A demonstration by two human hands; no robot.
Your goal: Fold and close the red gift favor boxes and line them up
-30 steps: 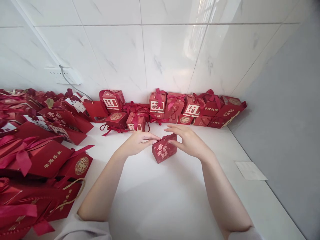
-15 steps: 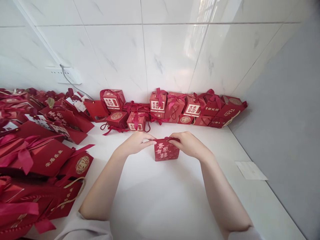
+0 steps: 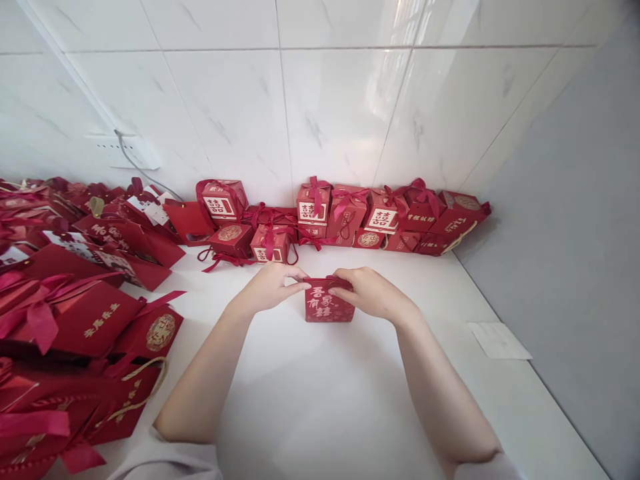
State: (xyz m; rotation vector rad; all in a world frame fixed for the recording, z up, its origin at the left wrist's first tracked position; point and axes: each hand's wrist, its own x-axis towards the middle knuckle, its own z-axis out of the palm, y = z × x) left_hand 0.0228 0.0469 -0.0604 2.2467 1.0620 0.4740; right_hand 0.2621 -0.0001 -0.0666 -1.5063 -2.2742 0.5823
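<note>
A small red gift box (image 3: pixel 327 309) with pale Chinese characters on its front stands upright on the white table (image 3: pixel 320 400). At its top left corner, my left hand (image 3: pixel 274 287) pinches the upper edge between thumb and fingers. My right hand (image 3: pixel 367 290) grips the top edge on the right, thumb in front and fingers behind. The back of the box and the fingertips behind it are hidden.
Along the tiled wall (image 3: pixel 330 113) stands a row of red gift boxes (image 3: pixel 345 223) with ribbons, some stacked. Many more red boxes (image 3: pixel 95 313) crowd the left side. A white paper (image 3: pixel 500 341) lies at the right by a grey panel (image 3: pixel 560 253). A cable (image 3: pixel 135 162) hangs from a wall socket.
The whole view has shifted slightly, so everything appears a little further left. My right hand has slid a bit inward along the box's top edge; both hands keep hold.
</note>
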